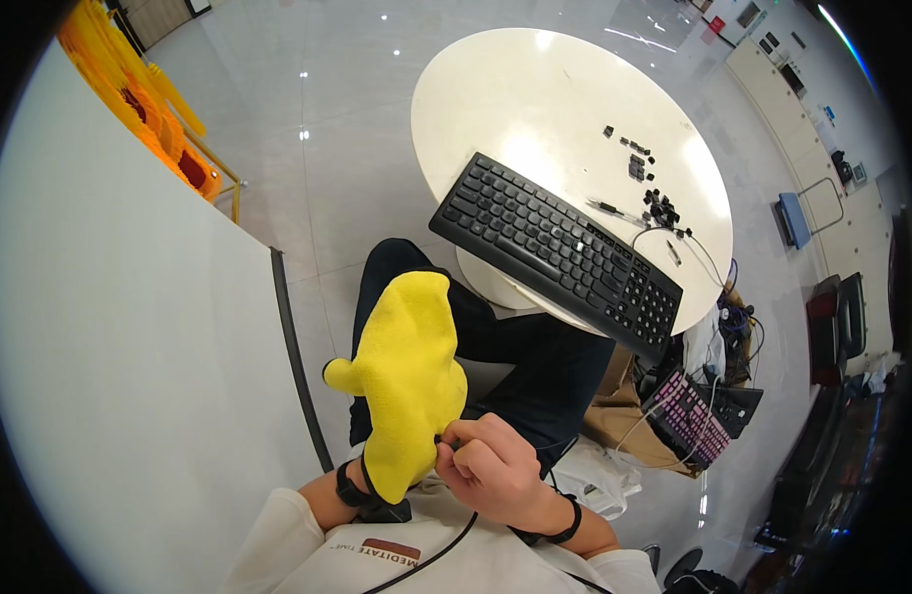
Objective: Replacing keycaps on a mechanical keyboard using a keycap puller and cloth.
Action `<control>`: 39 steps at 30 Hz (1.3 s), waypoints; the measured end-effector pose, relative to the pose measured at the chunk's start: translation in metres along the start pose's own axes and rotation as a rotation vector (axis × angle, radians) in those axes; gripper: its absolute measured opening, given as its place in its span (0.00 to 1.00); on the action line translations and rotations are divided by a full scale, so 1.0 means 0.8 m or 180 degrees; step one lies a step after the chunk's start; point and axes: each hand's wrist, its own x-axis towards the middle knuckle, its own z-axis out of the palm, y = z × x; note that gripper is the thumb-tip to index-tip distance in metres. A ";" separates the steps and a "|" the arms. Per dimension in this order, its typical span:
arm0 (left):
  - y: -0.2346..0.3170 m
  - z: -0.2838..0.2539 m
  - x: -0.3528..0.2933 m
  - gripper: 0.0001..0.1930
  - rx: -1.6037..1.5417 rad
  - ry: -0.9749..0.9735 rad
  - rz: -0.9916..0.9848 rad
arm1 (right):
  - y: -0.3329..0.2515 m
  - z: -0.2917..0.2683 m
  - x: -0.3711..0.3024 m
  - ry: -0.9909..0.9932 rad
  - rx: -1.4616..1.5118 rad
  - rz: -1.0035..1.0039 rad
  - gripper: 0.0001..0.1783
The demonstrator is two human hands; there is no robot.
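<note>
A yellow cloth (406,342) with a dark edge covers my left hand, whose fingers are hidden beneath it. A rounded bulge stands out from the cloth's left side, and the wrist shows below. My right hand (494,465) is closed in a pinch at the cloth's lower right. Between its fingertips and the cloth shows a small black piece (440,440), too small to name for sure. Farther off, a black keyboard (565,252) lies slantwise on the round white table (496,89), its near edge over the rim; neither hand touches it.
Several loose black keycaps (660,210) lie on the table's right side with a pen (614,211). Below right, a pink-keyed keyboard (692,421) rests by a cardboard box (629,436) and cables. A white panel (149,297) stands close on the left.
</note>
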 end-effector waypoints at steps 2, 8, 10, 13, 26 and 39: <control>-0.003 -0.001 -0.001 0.32 0.0024 -0.0012 0.0024 | 0.000 0.003 0.002 0.0028 -0.0017 -0.0012 0.17; -0.003 -0.002 -0.006 0.31 0.0157 0.0078 0.0112 | -0.006 0.000 0.023 0.0296 0.0014 -0.0143 0.23; -0.002 -0.003 -0.008 0.31 0.0217 0.0109 0.0171 | -0.007 -0.008 0.024 0.0071 -0.0037 -0.0176 0.22; -0.002 -0.008 -0.016 0.31 0.0319 0.0213 0.0265 | 0.001 -0.018 0.013 -0.0515 -0.0504 -0.0537 0.14; -0.004 -0.009 -0.029 0.29 0.0725 0.0693 0.0682 | 0.001 -0.028 0.019 -0.0963 -0.0632 -0.0507 0.16; 0.005 -0.014 -0.019 0.28 0.0785 0.0414 0.0581 | 0.001 -0.007 0.016 -0.0439 0.0448 -0.0371 0.22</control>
